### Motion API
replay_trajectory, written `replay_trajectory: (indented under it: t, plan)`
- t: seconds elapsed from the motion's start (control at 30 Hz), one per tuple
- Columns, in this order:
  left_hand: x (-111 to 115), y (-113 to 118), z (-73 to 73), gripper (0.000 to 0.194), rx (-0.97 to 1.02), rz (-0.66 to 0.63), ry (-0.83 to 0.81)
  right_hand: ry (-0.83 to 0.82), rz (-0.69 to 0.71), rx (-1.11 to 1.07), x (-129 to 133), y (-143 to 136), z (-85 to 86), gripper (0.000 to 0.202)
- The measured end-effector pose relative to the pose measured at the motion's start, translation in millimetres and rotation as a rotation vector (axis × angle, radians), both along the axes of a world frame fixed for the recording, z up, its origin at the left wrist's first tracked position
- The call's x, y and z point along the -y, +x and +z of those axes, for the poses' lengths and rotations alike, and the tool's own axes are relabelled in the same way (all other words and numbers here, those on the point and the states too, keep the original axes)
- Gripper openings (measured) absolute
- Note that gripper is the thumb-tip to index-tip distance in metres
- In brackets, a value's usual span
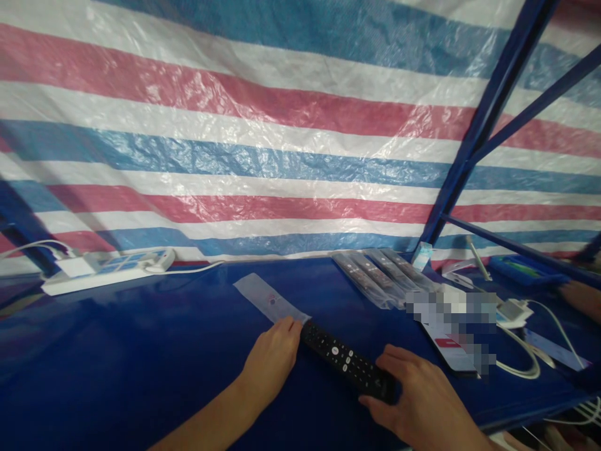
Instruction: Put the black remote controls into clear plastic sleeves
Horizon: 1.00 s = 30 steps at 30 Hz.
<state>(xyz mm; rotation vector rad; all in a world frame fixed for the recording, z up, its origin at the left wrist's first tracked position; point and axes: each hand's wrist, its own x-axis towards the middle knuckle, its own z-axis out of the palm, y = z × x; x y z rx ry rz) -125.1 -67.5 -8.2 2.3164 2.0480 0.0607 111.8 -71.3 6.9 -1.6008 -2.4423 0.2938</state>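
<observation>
Right hand (417, 394) grips the long black plastic remote control (347, 362) at its near end — left hand (272, 357) pinches the clear plastic sleeve (271, 300) at its far tip

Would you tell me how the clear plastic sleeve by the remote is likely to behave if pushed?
The plastic sleeve looks thin and flat, so probably floppy and very light. On the glossy blue table it would likely slide easily, or buckle, especially where the left hand pinches its end against the remote.
</observation>
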Motion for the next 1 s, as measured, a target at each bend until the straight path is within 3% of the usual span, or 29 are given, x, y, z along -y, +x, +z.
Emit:
replay_trajectory:
  t: [0.33, 0.63, 1.0]
  plan:
    - [3.5, 3.4, 5.0, 0.040, -0.028, -0.002, -0.021, 0.074, 0.037, -0.006, 1.8, 7.5, -4.3, 0.014]
    - [6.1, 2.2, 0.9, 0.035, -0.045, -0.017, 0.020, 0.131, 0.043, -0.015, 2.5, 8.1, -8.7, 0.013]
    - [7.4, 1.7, -7.3, 0.037, -0.053, -0.098, 0.033, 0.031, 0.043, -0.034, 4.1, 10.1, -9.1, 0.012]
